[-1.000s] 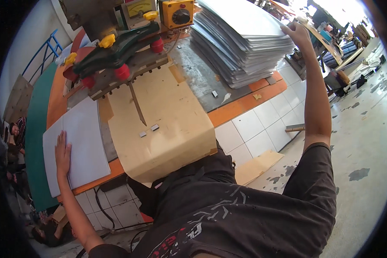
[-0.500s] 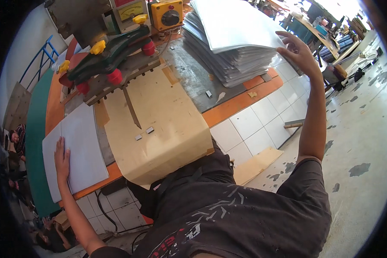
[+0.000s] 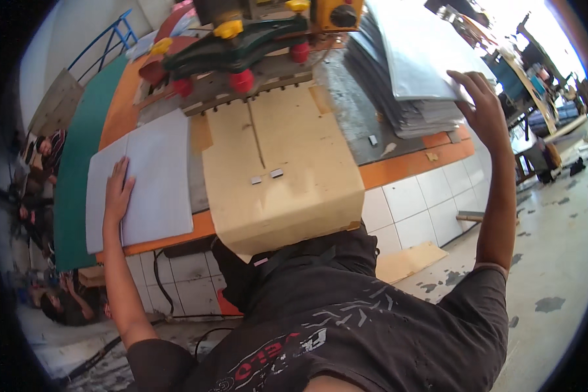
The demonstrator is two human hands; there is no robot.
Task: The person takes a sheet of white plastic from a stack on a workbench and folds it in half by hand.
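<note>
My left hand [image 3: 118, 194] lies flat, fingers stretched out, on white sheets [image 3: 157, 183] at the left of the table. Off to the right, my right hand [image 3: 487, 108] has its fingers over the near right edge of the top white sheet [image 3: 418, 49], the thumb at that edge. That sheet lies on a tall stack of sheets [image 3: 421, 117]. Between my hands is a tan board [image 3: 287, 202] with a dark strip [image 3: 253, 134] and two small pale blocks [image 3: 276, 173]. Behind the board stands a machine with a dark green clamp frame [image 3: 268, 44].
Red feet [image 3: 242, 81] and yellow knobs [image 3: 228, 29] are on the clamp frame. A yellow control box [image 3: 338, 14] sits beside the stack. The table has an orange edge [image 3: 418, 164]. Other people [image 3: 68, 304] are at the far left. A tan panel [image 3: 411, 261] lies on the floor.
The view has turned, so the table appears farther right. My right hand has closed on the top sheet's edge, its fingers now over it. My left hand stays flat on the white sheets.
</note>
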